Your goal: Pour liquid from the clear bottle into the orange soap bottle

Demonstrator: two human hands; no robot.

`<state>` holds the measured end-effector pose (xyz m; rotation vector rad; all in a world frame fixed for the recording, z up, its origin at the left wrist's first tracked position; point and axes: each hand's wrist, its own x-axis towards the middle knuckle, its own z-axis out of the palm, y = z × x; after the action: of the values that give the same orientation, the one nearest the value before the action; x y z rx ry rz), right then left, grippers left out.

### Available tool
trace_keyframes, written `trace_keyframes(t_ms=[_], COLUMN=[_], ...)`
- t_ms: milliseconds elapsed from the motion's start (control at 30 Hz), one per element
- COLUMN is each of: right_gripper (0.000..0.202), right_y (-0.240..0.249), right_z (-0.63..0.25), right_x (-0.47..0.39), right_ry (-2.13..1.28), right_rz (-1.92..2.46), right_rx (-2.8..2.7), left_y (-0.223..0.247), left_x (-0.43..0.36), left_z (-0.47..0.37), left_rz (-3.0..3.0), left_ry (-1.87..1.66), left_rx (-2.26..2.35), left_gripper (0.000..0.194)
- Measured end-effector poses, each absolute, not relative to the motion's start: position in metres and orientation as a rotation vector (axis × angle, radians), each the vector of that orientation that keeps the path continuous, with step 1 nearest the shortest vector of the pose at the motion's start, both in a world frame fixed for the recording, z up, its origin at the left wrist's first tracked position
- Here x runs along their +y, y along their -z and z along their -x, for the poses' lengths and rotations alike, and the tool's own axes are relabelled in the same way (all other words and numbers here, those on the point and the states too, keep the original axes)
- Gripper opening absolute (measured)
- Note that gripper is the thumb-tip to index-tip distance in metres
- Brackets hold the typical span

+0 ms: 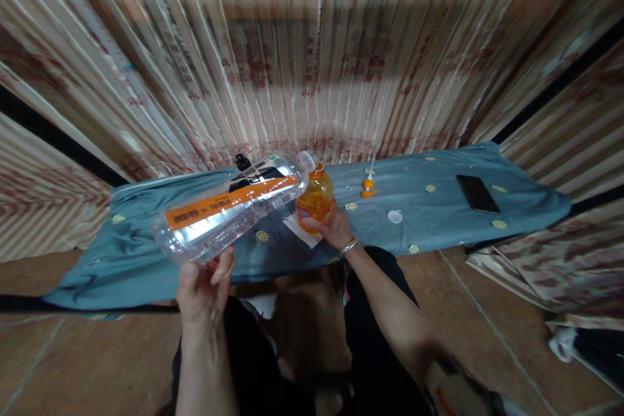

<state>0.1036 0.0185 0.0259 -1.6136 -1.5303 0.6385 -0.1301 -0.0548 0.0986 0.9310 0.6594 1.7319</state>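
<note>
My left hand (205, 283) holds a large clear bottle (234, 208) with an orange and silver label from below. The bottle is tilted, its neck up to the right, at the mouth of a smaller orange bottle (314, 201). My right hand (331, 226) is wrapped round the orange bottle, which stands nearly upright over the cloth and has orange liquid inside. Whether liquid flows between the two mouths is too small to tell. An orange and white pump head (368, 187) lies on the cloth to the right of the bottles.
A blue-green cloth (419, 175) covers the narrow table. On it are a dark phone (478, 194), a round white disc (395, 216) and white paper (303, 232) under the orange bottle. A black object (242, 162) shows behind the large bottle. Patterned curtains (312, 45) hang behind.
</note>
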Motion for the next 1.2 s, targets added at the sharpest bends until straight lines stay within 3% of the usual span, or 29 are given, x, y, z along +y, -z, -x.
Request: trace_keyframes(t_ms=[1200], right_gripper=[0.065], right_y=[-0.0189], right_z=[-0.1051], right_x=[0.0211], right_ry=[-0.608], right_rz=[1.562], right_rx=[-1.591], left_y=[-0.0947], left_x=[-0.0553], left_z=[0.1355], left_rz=[-0.905], left_ry=[-1.687], left_rx=[0.739], left_gripper=[0.052])
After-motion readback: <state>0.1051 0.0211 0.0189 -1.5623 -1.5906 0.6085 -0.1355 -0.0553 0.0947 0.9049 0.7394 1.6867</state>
